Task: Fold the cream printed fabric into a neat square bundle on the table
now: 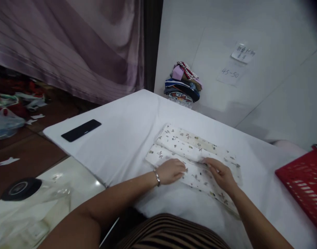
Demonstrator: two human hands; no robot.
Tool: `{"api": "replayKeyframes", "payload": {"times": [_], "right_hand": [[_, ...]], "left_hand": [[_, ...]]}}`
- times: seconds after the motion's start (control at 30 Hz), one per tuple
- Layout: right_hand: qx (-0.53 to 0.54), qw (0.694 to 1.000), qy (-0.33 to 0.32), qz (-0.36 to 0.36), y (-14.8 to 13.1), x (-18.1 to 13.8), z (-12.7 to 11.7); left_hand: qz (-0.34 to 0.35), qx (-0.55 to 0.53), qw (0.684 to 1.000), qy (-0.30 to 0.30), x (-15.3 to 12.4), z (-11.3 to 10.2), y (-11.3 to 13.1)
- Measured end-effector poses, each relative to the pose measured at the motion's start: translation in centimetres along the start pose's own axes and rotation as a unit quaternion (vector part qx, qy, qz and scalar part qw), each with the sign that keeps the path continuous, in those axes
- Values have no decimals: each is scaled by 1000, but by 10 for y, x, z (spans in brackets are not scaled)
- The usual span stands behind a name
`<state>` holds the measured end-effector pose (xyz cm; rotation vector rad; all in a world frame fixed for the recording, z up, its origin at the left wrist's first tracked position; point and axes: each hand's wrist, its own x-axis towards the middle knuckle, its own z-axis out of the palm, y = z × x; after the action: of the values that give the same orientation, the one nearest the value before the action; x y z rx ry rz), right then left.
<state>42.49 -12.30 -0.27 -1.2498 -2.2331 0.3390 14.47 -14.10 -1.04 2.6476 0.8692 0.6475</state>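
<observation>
A folded white cloth [192, 147] with small leaf and bow prints lies on the white-covered table [122, 128]. My left hand [171, 171], a bracelet on its wrist, rests on the cloth's near left part with fingers curled at a fold. My right hand [220, 173] lies on the cloth's near right part, its fingers pinching the edge of the upper fold. Both hands meet near the middle of the cloth.
A black phone [81, 130] lies on the table's left side. A pile of folded coloured fabrics [183, 84] sits at the far edge by the wall. A red plastic basket [306, 183] stands at right. Clear plastic bags [29, 204] lie lower left.
</observation>
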Motion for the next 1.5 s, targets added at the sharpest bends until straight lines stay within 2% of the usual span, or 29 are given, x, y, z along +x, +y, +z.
{"api": "replayKeyframes", "payload": {"times": [0.13, 0.23, 0.37, 0.53, 0.6, 0.8, 0.9, 1.03, 1.17, 1.33, 1.5], "right_hand": [[-119, 988, 13, 99, 49, 2, -28], [-162, 978, -9, 129, 80, 4, -42], [-163, 969, -89, 162, 100, 4, -53], [-161, 950, -161, 212, 102, 6, -67], [-168, 942, -178, 231, 101, 9, -72], [-185, 927, -181, 270, 93, 15, -81], [-190, 937, -162, 246, 84, 11, -87], [-190, 956, -130, 182, 64, -10, -98], [-205, 963, -99, 147, 40, -43, -103], [-258, 957, -100, 85, 10, -90, -87], [-285, 951, -108, 57, 2, -123, -61]], "left_hand": [[-109, 75, 989, 71, 10, -43, -47], [-146, 133, 978, 61, 25, -62, -86], [-167, 184, 968, -32, 48, -65, -116], [-207, 208, 943, -157, 69, -62, -128], [-217, 222, 932, -187, 75, -65, -131], [-263, 242, 900, -248, 86, -80, -126], [-244, 255, 898, -262, 83, -89, -113], [-159, 260, 929, -209, 66, -103, -95], [-64, 258, 954, -142, 36, -111, -75], [-14, 274, 959, -79, -18, -91, -58], [-27, 273, 959, -67, -57, -59, -55]]}}
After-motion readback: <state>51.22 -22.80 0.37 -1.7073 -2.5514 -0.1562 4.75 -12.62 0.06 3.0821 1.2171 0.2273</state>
